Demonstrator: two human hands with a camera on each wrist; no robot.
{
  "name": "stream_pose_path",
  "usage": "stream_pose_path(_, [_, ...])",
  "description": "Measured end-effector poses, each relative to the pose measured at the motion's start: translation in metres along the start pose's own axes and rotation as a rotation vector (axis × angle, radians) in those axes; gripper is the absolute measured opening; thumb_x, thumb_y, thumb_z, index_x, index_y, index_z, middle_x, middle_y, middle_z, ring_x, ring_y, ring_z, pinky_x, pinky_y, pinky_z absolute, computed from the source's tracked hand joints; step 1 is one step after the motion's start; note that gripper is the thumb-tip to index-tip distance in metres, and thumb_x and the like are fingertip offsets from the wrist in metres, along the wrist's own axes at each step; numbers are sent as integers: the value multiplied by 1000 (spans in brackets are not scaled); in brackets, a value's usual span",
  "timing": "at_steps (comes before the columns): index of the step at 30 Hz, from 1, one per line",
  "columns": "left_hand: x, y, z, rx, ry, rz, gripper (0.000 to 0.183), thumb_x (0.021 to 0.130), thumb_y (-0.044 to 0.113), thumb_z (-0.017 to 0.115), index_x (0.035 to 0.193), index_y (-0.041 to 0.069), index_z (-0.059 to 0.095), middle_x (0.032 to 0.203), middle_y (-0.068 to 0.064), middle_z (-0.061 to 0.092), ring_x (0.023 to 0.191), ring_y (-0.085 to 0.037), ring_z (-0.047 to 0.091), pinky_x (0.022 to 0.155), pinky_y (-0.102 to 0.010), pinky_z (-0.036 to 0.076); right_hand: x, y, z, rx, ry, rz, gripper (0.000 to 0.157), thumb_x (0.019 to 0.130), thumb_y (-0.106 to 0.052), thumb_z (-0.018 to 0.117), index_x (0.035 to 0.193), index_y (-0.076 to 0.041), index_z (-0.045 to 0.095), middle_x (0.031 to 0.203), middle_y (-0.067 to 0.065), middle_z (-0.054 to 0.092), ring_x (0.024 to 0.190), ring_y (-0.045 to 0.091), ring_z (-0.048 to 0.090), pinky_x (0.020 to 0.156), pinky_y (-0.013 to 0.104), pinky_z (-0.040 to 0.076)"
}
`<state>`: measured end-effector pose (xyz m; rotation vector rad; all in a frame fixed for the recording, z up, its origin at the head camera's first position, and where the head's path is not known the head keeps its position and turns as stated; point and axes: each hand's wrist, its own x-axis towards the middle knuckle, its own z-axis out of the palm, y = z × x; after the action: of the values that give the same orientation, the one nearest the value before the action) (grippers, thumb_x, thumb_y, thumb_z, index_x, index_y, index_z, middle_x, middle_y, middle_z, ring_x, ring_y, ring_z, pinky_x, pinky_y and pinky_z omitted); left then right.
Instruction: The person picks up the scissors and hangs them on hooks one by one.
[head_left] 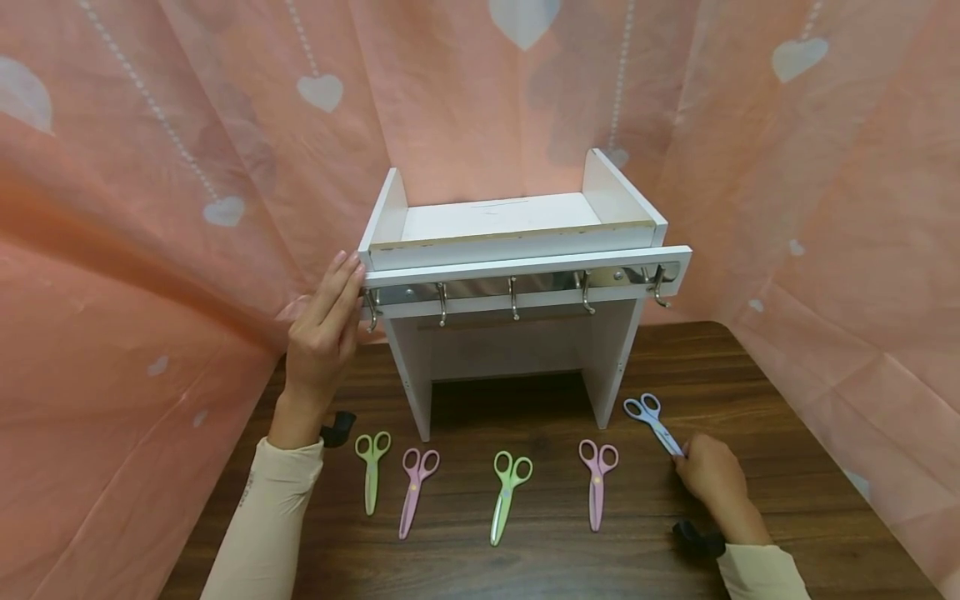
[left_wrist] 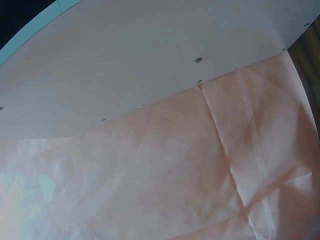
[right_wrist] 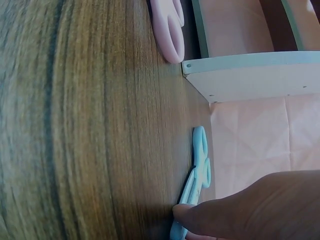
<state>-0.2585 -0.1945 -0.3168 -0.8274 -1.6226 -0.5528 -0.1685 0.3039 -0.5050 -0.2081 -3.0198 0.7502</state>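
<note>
A white shelf unit (head_left: pixel 513 250) stands on the table, with a metal hook rail (head_left: pixel 480 287) across its front board. My left hand (head_left: pixel 322 333) rests on the left end of that board, its fingers straight along the edge; the left wrist view shows only the unit's white side panel (left_wrist: pixel 150 60), the hand being out of sight there. To the right of the unit, my right hand (head_left: pixel 712 471) pinches blue scissors (head_left: pixel 652 422) near the blade tip. In the right wrist view, the thumb (right_wrist: pixel 200 215) lies over the blades of the blue scissors (right_wrist: pixel 200 160), whose handles point toward the unit.
Green scissors (head_left: pixel 372 471), pink scissors (head_left: pixel 415 492), another green pair (head_left: pixel 506 496) and another pink pair (head_left: pixel 597 483) lie in a row on the wooden table (head_left: pixel 547 567). A pink curtain (head_left: pixel 480 108) with heart prints surrounds the table's back and sides.
</note>
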Motion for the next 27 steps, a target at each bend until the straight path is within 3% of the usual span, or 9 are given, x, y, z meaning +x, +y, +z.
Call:
stream_pose_path(10, [0, 0, 1, -2, -4, -6, 44, 86, -16, 71, 127, -3, 69, 132, -17, 66, 126, -37, 60, 108, -36, 49, -1, 1, 0, 1, 14, -12, 19, 88, -5, 67, 70, -7, 61, 64, 5, 55, 59, 24, 50, 50, 38, 40])
stream_pose_path(20, [1, 2, 1, -28, 3, -21, 44, 85, -18, 70, 127, -4, 69, 132, -19, 66, 128, -38, 59, 108, -37, 48, 0, 2, 1, 4, 27, -3, 16, 89, -6, 65, 76, -7, 57, 66, 8, 55, 60, 26, 51, 49, 40, 40])
stream_pose_path(27, [1, 1, 1, -10, -1, -12, 43, 86, -15, 70, 127, -3, 69, 133, -18, 66, 127, -38, 59, 108, -36, 48, -4, 2, 3, 5, 40, -46, 15, 90, -5, 68, 81, -5, 57, 66, 7, 54, 59, 25, 52, 49, 39, 40])
